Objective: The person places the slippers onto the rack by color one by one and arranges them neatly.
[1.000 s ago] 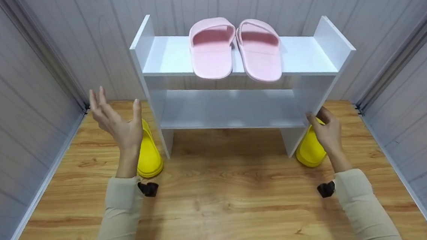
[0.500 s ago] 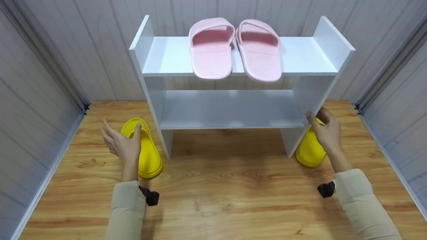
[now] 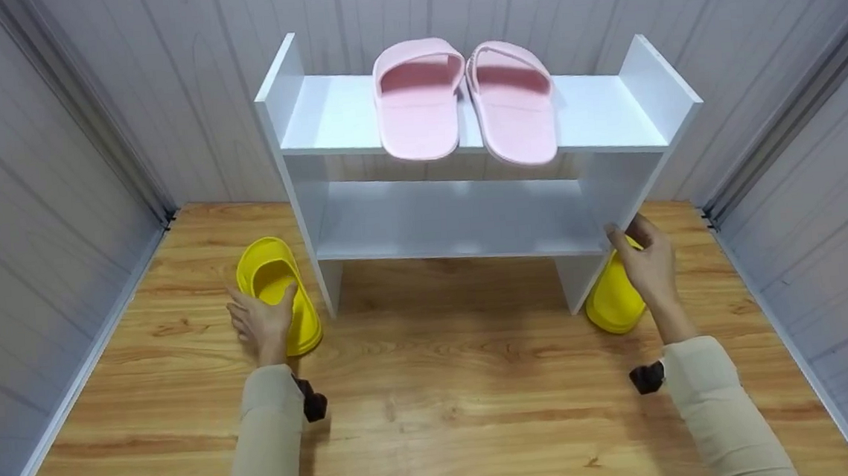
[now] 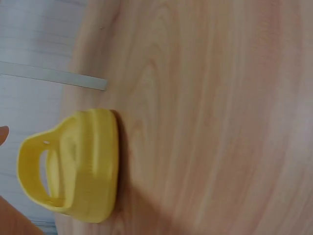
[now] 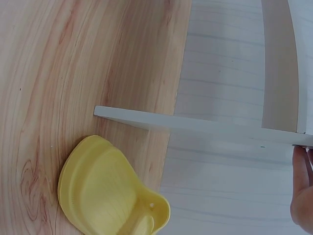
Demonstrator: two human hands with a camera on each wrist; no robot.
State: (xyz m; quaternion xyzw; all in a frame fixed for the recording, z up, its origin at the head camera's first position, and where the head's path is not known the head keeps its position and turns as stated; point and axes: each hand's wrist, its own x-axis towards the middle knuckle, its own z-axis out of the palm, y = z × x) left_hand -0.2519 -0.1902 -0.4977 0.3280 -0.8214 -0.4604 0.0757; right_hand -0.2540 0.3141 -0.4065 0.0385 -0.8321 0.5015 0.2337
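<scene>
A white two-tier shoe rack (image 3: 452,217) stands against the back wall. Two pink slippers (image 3: 420,122) lie side by side on its top shelf. My left hand (image 3: 261,316) hovers over the outer side of one yellow slipper (image 3: 303,325), left of the rack, its fingers loosely spread; contact is not clear. In the left wrist view, this yellow slipper (image 4: 93,166) shows with fingertips at the frame's edge. My right hand (image 3: 651,263) grips the rack's right side panel (image 5: 195,125), thumb at the front edge. Beneath that hand is the other yellow slipper (image 3: 613,299), partly hidden by it.
Wood-patterned floor (image 3: 444,416) spreads in front of the rack. Pale panelled walls close in the left (image 3: 39,280), right (image 3: 827,240) and back (image 3: 220,95). The lower shelf (image 3: 452,213) bears nothing visible.
My left hand has come down and toward me, from raised beside the rack to over the left yellow slipper. The right hand stays at the side panel.
</scene>
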